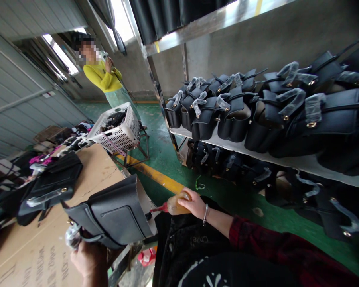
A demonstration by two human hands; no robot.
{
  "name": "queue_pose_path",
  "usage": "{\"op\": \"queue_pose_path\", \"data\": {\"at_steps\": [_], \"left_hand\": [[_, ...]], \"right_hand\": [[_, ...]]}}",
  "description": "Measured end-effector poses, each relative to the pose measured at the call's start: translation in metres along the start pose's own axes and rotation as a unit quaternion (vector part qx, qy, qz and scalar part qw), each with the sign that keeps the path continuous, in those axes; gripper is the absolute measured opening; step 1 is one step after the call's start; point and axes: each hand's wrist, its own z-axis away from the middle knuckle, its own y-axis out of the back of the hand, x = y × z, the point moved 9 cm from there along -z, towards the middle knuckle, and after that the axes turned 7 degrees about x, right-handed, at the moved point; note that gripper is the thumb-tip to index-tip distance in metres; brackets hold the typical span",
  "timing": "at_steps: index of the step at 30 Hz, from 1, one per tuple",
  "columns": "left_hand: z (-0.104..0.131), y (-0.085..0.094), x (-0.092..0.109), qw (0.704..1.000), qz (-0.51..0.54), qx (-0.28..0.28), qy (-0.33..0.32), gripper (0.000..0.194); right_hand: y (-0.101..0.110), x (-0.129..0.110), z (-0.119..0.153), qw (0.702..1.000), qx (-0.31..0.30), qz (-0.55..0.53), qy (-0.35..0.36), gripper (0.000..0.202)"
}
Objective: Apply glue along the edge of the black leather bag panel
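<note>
Cardboard-covered table (95, 167), white basket (119, 131), bag shelves (302, 161)

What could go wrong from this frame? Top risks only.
1. The right hand points the amber squeeze bottle's red nozzle at the edge of the black leather handbag; a hard squeeze could smear its face.
2. The left hand grips the bag only from below, at the edge of the cardboard-covered table, so it might tip off.
3. Drips could land on the dark apron underneath.
</note>
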Motion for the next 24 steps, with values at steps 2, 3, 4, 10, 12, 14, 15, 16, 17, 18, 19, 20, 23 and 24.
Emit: {"op": "queue_pose_path", "data": {"at_steps": [2,3,4,10,12,14,15,16,17,18,19,20,23,24], "left_hand": [[0.001,0.000,0.000,1.000,-0.006,-0.003,-0.004,0.023],[0.001,0.000,0.000,1.000,-0.008,-0.002,-0.005,0.023],[0.001,0.000,0.000,1.000,-0.008,-0.002,-0.009,0.023],[-0.002,-0.004,-0.003,1.000,-0.011,-0.012,0.023,0.018],[-0.003,-0.002,-0.002,0.999,-0.010,-0.006,0.040,0.021],[-0.003,-0.001,0.001,0.999,-0.008,-0.004,0.040,0.021],[-0.003,0.000,0.002,0.999,-0.008,-0.002,0.037,0.021],[-0.003,0.001,0.004,0.999,-0.011,0.000,0.032,0.022],[-0.002,0.001,0.005,1.000,-0.013,-0.001,0.024,0.022],[-0.002,0.001,0.005,1.000,-0.015,-0.004,0.018,0.022],[-0.002,0.000,0.004,1.000,-0.017,-0.008,0.017,0.023],[-0.002,-0.001,0.002,1.000,-0.020,-0.011,0.019,0.023],[-0.001,-0.003,0.001,1.000,-0.011,-0.017,-0.002,0.021],[-0.001,-0.003,0.003,1.000,-0.008,-0.016,-0.016,0.019]], "right_hand": [[0.002,0.000,-0.001,1.000,0.009,-0.006,-0.004,0.026],[0.001,0.000,-0.001,1.000,0.003,-0.010,-0.004,0.026],[-0.001,-0.001,-0.001,1.000,-0.009,-0.014,-0.002,0.026],[-0.001,0.002,0.005,0.998,-0.059,-0.006,0.008,0.025],[-0.003,0.004,0.009,0.996,-0.091,-0.015,0.004,0.026],[-0.005,0.006,0.011,0.994,-0.109,-0.025,-0.001,0.027],[-0.006,0.007,0.011,0.994,-0.106,-0.026,-0.002,0.027],[-0.005,0.007,0.010,0.995,-0.097,-0.023,-0.003,0.027],[-0.004,0.007,0.009,0.997,-0.082,-0.016,-0.001,0.026],[-0.003,0.006,0.007,0.998,-0.065,-0.005,0.004,0.025],[-0.002,0.005,0.005,0.999,-0.047,0.005,0.012,0.025],[0.000,0.004,0.003,0.999,-0.029,0.013,0.020,0.025],[0.002,0.003,0.001,1.000,-0.001,0.010,0.023,0.026],[0.002,0.004,0.001,1.000,-0.001,0.001,0.016,0.027]]}}
